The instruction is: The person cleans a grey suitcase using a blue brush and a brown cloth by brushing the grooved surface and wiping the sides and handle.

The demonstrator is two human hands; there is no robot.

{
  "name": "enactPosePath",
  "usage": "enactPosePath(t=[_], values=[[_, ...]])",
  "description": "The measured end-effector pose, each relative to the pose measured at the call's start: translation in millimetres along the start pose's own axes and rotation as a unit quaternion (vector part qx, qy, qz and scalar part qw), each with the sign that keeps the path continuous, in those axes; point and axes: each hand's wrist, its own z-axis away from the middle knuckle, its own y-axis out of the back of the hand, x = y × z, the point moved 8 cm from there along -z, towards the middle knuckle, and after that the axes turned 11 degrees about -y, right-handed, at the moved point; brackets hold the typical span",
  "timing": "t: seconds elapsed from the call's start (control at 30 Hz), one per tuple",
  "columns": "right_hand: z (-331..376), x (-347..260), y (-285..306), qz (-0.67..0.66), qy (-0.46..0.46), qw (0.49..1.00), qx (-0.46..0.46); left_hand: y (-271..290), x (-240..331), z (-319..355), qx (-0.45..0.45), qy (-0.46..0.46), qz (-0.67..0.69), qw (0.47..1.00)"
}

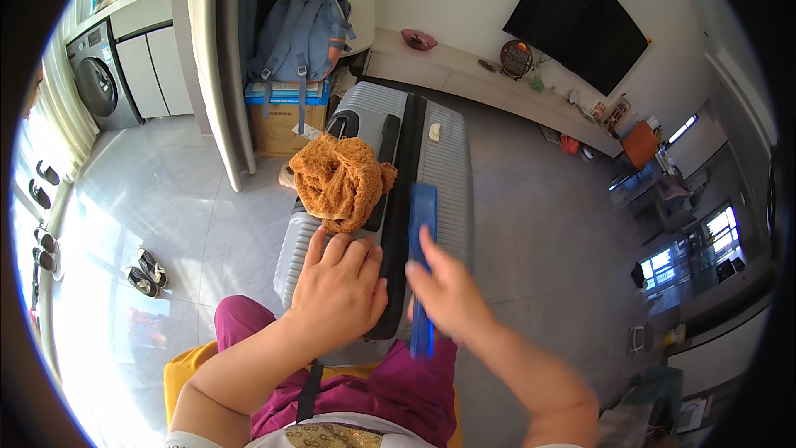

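Note:
A grey ribbed suitcase (448, 174) with a black band along its middle lies in front of my knees. On its left part sits a bunched, fluffy orange-brown cloth (340, 178). My left hand (338, 282) lies on the suitcase just below the cloth, fingers stretched toward it, the fingertips at its lower edge. Over the right side of the black band, my right hand (448, 289) grips a long, flat blue object (424, 207). Motion blurs this object, and its kind cannot be made out. A small pale piece (434, 132) lies near the suitcase's far end.
A grey-blue backpack (300, 37) rests on a blue item and a cardboard box (278, 129) beyond the suitcase. A low cabinet (464, 79) runs along the far wall below a television (576, 21). Dark shoes (148, 272) stand on the tiled floor at left.

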Motion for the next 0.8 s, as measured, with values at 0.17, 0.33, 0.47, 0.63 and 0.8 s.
enactPosePath(t=[0.17, 0.33, 0.47, 0.63, 0.8], values=[[-62, -25, 37, -0.026, -0.044, 0.997, 0.053, -7, 1, -6, -0.007, -0.012, 0.01, 1.0], [38, 7, -6, -0.009, 0.004, 0.998, -0.068, -4, -1, 0, -0.009, -0.005, -0.002, 1.0], [-12, 5, 15, -0.018, -0.036, 0.999, -0.013, -4, 0, 2, -0.021, -0.003, -0.003, 1.0], [-106, -31, 51, -0.008, -0.039, 0.996, 0.076, -8, 2, -7, -0.016, -0.01, 0.007, 1.0], [-19, 11, 13, 0.024, 0.034, 0.999, 0.009, -6, -4, 0, -0.014, 0.001, 0.004, 1.0]])
